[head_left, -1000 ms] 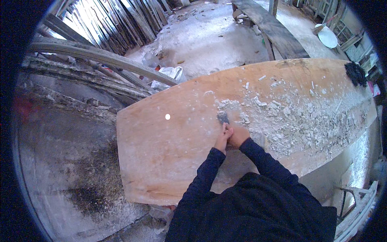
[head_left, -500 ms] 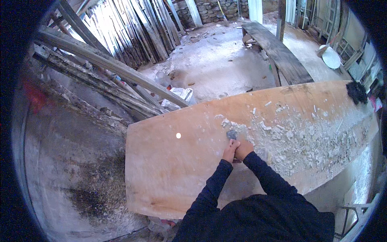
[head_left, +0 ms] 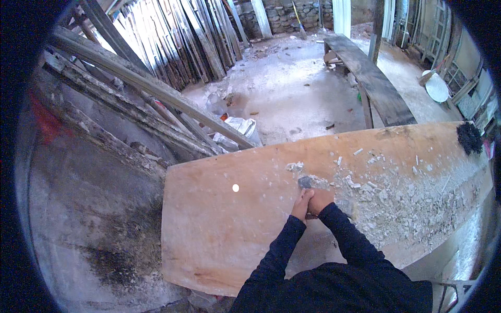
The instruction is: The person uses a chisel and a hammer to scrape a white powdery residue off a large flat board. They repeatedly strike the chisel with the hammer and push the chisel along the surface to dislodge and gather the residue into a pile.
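Flat grey scraper (head_left: 305, 182), blade pointing away from the person, at the middle stretch of a broad, tan wooden board with a curved far edge (head_left: 209, 229). Left hand (head_left: 300, 205) and right hand (head_left: 322, 201) pressed together, both closed on the scraper just below its blade; the handle is mostly hidden by them, and the exact finger placement cannot be told. Forearms in black sleeves (head_left: 279, 248) come up from the lower edge.

Loose off-white flakes and chips (head_left: 404, 211) lie thick over the board to the right of the hands; a small pale crumbly patch (head_left: 295, 167) lies just beyond the blade. Left part of board mostly bare, with one small white oval spot (head_left: 235, 188). Black tangled clump (head_left: 469, 139) at the far right corner. Beyond the board: long dark wooden bench (head_left: 373, 75) and crumpled white bag (head_left: 242, 128). Weathered grey timber beams (head_left: 156, 88) slant at left.
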### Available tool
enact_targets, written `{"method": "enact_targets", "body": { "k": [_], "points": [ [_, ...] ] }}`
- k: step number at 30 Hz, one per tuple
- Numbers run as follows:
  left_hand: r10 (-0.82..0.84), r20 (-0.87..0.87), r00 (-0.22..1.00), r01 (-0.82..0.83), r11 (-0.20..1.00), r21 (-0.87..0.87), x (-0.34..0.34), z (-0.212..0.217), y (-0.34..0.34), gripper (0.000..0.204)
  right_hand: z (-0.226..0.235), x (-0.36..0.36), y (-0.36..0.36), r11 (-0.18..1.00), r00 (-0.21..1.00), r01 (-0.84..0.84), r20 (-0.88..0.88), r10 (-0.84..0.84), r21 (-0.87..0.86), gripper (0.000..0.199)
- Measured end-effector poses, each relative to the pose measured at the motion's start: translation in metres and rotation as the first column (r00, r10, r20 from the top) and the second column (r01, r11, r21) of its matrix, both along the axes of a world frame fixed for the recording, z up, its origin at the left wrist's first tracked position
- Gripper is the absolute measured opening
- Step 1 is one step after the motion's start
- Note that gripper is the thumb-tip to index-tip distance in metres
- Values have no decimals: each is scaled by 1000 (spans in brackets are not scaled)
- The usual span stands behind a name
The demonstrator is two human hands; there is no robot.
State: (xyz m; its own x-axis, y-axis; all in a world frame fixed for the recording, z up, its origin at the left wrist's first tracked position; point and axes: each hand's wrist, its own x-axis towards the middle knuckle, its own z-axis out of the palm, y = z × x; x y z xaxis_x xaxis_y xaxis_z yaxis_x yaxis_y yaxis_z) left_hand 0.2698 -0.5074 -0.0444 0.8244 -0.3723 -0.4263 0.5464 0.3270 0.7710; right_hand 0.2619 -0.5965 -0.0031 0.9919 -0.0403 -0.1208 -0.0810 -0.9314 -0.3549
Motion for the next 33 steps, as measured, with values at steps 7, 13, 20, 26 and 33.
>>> {"method": "enact_targets", "body": {
  "k": [7, 13, 20, 26, 33],
  "points": [
    [-126, 34, 991, 125, 992, 32, -2, -12, -4, 70, 1, -6, -15, 992, 991, -123, -43, 125, 35, 26],
    [-177, 341, 923, 74, 953, 295, -16, -48, 2, 41, 5, -26, -3, 992, 988, -7, -149, 26, 127, 34],
    [-146, -93, 985, 154, 984, 87, -13, 52, 5, 40, 17, -8, -10, 990, 982, -112, -143, 124, 88, 30],
    [-214, -65, 975, 219, 973, 73, -2, 8, -3, 67, -18, -6, -15, 986, 998, 60, -31, -56, 157, 26],
    [-115, 43, 992, 111, 991, 76, -11, 7, -4, 50, -4, -3, -11, 993, 997, 20, -80, -11, 115, 24]
  ]
}}
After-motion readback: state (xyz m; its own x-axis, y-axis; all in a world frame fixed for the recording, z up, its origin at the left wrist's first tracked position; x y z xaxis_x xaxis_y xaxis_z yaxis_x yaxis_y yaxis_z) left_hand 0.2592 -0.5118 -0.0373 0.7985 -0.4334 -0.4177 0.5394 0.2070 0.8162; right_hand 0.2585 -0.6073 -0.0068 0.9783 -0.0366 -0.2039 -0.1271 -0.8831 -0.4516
